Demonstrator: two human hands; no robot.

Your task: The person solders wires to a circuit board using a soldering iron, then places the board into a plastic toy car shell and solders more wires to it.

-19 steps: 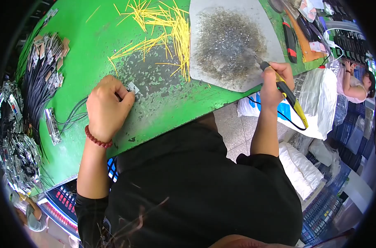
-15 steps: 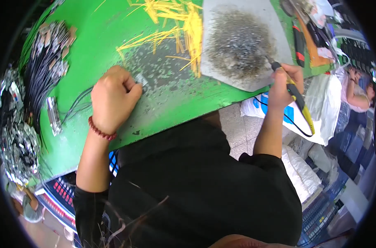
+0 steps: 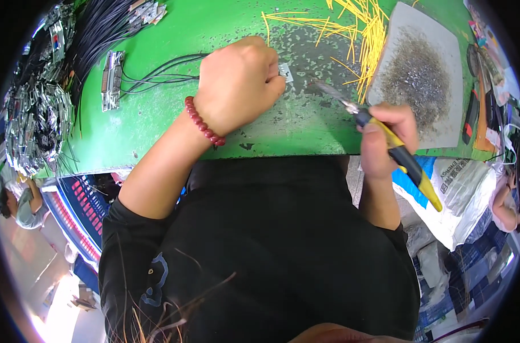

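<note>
My left hand [image 3: 237,86] is closed over black wires [image 3: 163,71] above the green table [image 3: 203,26]. The wires run left to a silvery rectangular part [image 3: 112,80]. A small pale flat piece [image 3: 286,72] pokes out beside the thumb; its other end is hidden. A soldering iron [image 3: 412,163] with a yellow and black handle is gripped in my right hand [image 3: 383,140]. Its blurred tip points left toward the pale piece, apart from it. Thin yellow tubes [image 3: 374,37] lie beyond the iron, beside a grey sheet [image 3: 406,18] covered with dark residue.
Black wires [image 3: 103,28] with small ends lie at the far left, near a heap of silvery parts [image 3: 40,120]. A red and black handled tool [image 3: 471,117] rests at the right. White bags [image 3: 463,188] and a blue crate [image 3: 80,211] stand below the table; other people sit at both sides.
The soldering iron has come off the residue-covered sheet and swung left toward my left hand. The view has shifted, so the table's contents appear farther right.
</note>
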